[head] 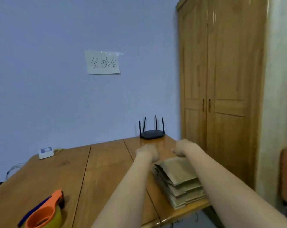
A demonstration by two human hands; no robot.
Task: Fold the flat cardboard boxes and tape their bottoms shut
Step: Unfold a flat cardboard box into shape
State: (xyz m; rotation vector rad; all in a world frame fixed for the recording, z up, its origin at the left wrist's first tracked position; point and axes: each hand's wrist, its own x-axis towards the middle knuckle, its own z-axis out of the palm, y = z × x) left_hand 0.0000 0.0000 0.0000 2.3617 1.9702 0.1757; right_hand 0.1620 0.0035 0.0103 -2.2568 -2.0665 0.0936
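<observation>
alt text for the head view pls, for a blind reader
Both bare arms reach forward over a wooden table, the left hand and right hand at the far end of a stack of flat cardboard boxes; the fingers are not clearly visible. An orange tape dispenser lies near left, a black router by the blue wall.

Counter (106, 162): varnished wooden planks, smooth and slightly glossy. Flat boxes (177, 176): matt brown corrugated cardboard. Tape dispenser (44, 213): glossy orange plastic. Router (151, 134): matt black plastic. Wardrobe (221, 79): lacquered wood with visible grain. Wall sign (103, 63): matt paper under shiny tape.
</observation>
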